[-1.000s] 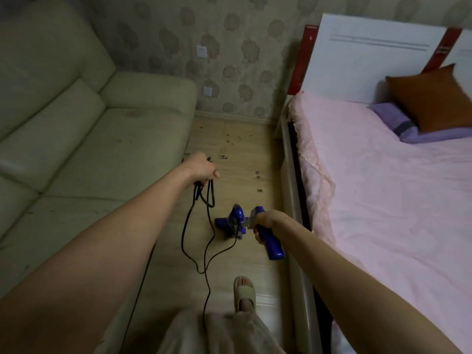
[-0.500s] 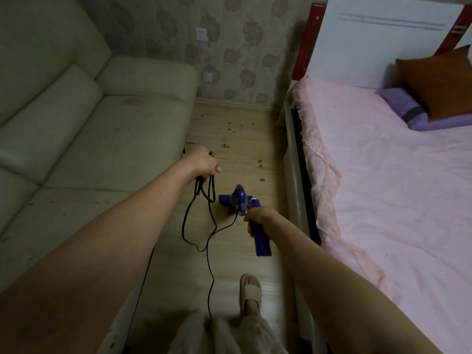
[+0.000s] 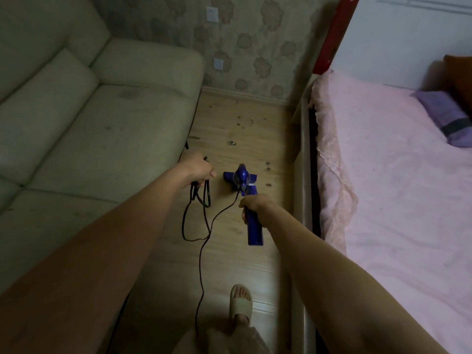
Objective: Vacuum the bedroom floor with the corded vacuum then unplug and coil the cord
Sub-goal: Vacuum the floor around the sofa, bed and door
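A strip of wood floor (image 3: 229, 251) ran between one pale sofa (image 3: 89, 118) and one pink-sheeted bed (image 3: 396, 187), crumbs (image 3: 241, 121) scattered toward the wall edge. The right hand (image 3: 255, 204) gripped the blue vacuum (image 3: 245, 190) mid-strip, nozzle down. The left hand (image 3: 198, 169) closed around loops of black cord (image 3: 201, 226) by the sofa's edge. One slippered foot (image 3: 240, 301) stood nearest.

right hand (image 3: 256, 204) grips vacuum (image 3: 245, 185); left hand (image 3: 200, 169) holds cord (image 3: 201, 200)
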A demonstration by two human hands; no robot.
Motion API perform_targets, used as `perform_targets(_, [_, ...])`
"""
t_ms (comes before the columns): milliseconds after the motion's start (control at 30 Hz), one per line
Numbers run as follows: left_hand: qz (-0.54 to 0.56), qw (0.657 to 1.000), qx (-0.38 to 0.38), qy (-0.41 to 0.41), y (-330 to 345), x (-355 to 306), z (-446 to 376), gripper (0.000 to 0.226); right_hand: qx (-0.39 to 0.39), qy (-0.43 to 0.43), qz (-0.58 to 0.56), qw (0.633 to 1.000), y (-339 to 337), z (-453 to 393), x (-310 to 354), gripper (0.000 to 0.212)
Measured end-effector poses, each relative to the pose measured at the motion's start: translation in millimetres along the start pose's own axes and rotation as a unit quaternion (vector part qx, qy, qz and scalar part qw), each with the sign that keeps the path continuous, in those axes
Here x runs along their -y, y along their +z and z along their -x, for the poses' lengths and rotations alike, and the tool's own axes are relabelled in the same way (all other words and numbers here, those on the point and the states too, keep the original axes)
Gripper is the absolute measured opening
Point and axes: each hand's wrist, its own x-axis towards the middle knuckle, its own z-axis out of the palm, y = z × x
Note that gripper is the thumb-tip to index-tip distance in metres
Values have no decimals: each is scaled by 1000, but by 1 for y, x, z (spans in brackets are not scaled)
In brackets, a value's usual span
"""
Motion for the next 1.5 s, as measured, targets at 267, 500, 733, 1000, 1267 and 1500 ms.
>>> perform_targets(267, [30, 999, 7, -38, 8, -51, -73, 24, -14, -5, 26, 1000, -48, -71, 60, 16])
perform_targets(500, [53, 996, -2, -66, 11, -63, -100, 33, -27, -4, 71, 997, -72, -120, 88, 22])
perform_targets(733, [31, 995, -6, -92, 7, -61, -105, 28, -23, 9, 108, 994, -84, -133, 83, 29])
perform_targets(1000, [11, 999, 5, -50, 5, -54, -92, 30, -2, 18, 109, 994, -86, -96, 64, 32])
perform_targets(1267, [-13, 1000, 1, 4, 5, -41, -41, 30, -10, 48, 106, 993, -70, -38, 15, 36])
perform_targets(1500, [-40, 997, 14, 60, 1, -14, 37, 24, -28, 55, 111, 992, -34, 33, -35, 34])
